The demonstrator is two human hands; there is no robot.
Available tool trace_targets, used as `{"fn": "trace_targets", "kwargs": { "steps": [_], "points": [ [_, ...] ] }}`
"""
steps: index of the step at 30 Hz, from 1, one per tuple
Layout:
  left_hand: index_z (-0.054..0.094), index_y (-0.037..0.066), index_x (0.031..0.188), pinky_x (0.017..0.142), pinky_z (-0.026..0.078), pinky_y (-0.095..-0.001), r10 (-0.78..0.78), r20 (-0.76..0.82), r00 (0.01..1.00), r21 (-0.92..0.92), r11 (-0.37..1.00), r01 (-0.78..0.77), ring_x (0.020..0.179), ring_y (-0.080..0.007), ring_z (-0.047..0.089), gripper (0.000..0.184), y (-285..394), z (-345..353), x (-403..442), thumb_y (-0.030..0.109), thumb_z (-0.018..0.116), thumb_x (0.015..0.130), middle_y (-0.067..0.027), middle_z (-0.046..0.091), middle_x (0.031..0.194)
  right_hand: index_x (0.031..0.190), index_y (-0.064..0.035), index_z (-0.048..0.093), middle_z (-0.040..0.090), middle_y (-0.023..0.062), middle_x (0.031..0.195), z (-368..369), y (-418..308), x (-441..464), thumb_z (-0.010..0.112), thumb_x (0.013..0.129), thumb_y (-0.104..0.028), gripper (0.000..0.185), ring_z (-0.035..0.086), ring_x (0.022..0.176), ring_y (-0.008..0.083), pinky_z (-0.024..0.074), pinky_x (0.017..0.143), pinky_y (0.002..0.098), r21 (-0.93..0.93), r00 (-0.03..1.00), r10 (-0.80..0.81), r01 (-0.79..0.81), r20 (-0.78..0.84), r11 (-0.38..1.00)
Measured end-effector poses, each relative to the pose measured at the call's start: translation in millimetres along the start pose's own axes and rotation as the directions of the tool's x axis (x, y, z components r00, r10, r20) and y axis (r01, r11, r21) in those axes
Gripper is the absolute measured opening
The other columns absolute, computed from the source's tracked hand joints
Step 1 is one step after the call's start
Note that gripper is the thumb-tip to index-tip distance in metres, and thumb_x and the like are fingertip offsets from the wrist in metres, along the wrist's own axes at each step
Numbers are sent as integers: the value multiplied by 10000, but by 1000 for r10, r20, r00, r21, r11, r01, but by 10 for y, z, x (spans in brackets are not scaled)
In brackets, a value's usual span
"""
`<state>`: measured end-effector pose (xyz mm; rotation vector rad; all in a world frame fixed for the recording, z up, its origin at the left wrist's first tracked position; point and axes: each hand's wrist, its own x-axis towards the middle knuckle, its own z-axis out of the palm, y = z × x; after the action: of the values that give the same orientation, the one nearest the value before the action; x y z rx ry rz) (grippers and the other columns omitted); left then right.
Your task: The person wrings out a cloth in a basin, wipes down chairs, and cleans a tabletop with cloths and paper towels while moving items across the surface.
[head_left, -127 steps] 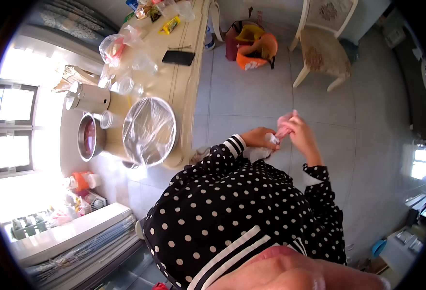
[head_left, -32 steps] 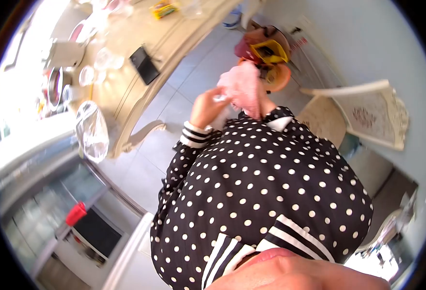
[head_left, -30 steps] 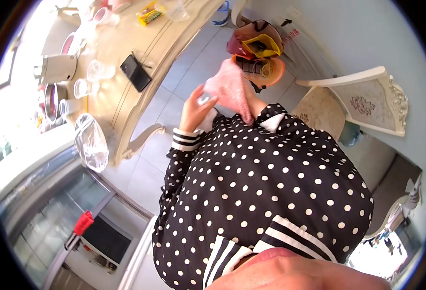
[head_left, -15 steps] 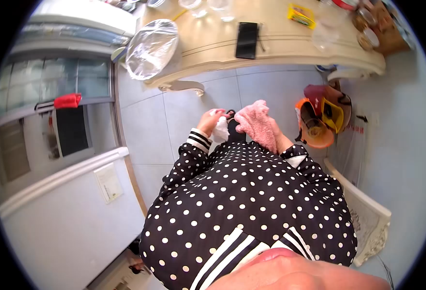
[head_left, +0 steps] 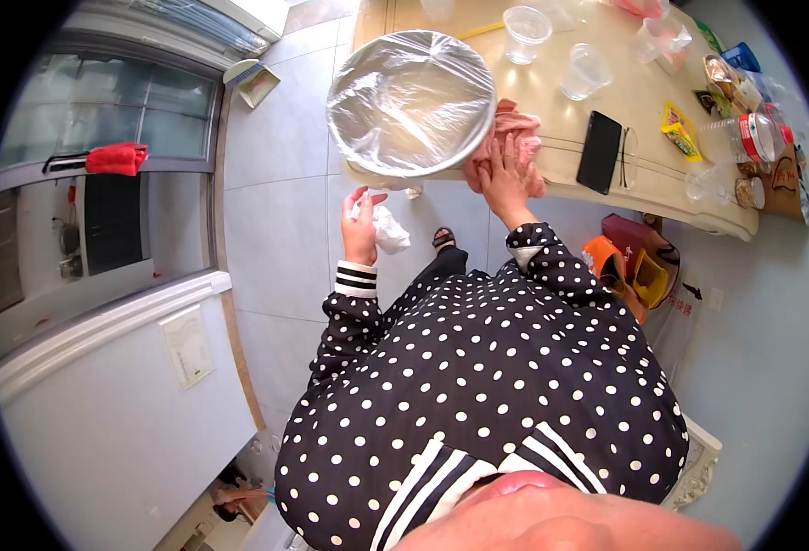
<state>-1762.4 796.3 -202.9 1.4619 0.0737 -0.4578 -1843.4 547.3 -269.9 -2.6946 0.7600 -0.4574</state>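
Note:
My right hand [head_left: 507,184] lies on a crumpled pink cloth [head_left: 520,138] at the front edge of the table [head_left: 551,110], its fingers pressed onto the fabric. Just left of the cloth stands a round basin [head_left: 412,103] covered with clear plastic film. My left hand [head_left: 360,230] is in front of the basin, over the floor, with a white tissue [head_left: 390,230] held between its fingers. A black phone [head_left: 598,152] lies on the table to the right of the cloth, beside a pair of glasses [head_left: 627,158].
Plastic cups [head_left: 586,72], a yellow packet [head_left: 679,132] and a large clear bottle [head_left: 738,140] are on the table. Bags [head_left: 640,253] stand on the floor at its right end. A dustpan [head_left: 256,84] is at the left, near the glass door. A white chair is behind me.
The view has turned and moved close to the table. My right hand has carried the pink cloth forward onto the tabletop beside the basin. My left hand still holds the tissue.

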Motion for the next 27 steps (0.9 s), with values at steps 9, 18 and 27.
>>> {"fn": "trace_targets", "kwargs": {
  "steps": [9, 18, 27],
  "points": [
    [482, 6, 994, 634, 442, -231, 32, -85, 996, -21, 999, -34, 695, -90, 509, 231, 335, 91, 628, 218, 507, 905, -24, 532, 807, 1339, -209, 338, 208, 75, 1432, -39, -46, 598, 446, 834, -271, 520, 140, 1319, 327, 116, 984, 634, -39, 989, 30, -25, 144, 999],
    [455, 31, 950, 557, 422, -213, 43, -97, 994, 165, 986, -26, 648, -73, 515, 216, 339, 90, 846, 115, 612, 829, -22, 557, 797, 1036, -26, 580, 579, 119, 1056, -791, 113, 1445, 500, 855, -249, 299, 530, 954, 268, 401, 854, 350, 727, 923, -88, -233, 375, 646],
    [479, 49, 978, 647, 467, -234, 38, 98, 994, 86, 995, -46, 762, -106, 569, 172, 600, -51, 1131, 53, 575, 835, -50, 587, 900, 1226, 50, 406, 522, 131, 1126, -484, -24, 1429, 534, 857, -261, 500, 490, 1025, 178, 396, 865, 280, 754, 765, -189, -502, 616, 424]
  ]
}}
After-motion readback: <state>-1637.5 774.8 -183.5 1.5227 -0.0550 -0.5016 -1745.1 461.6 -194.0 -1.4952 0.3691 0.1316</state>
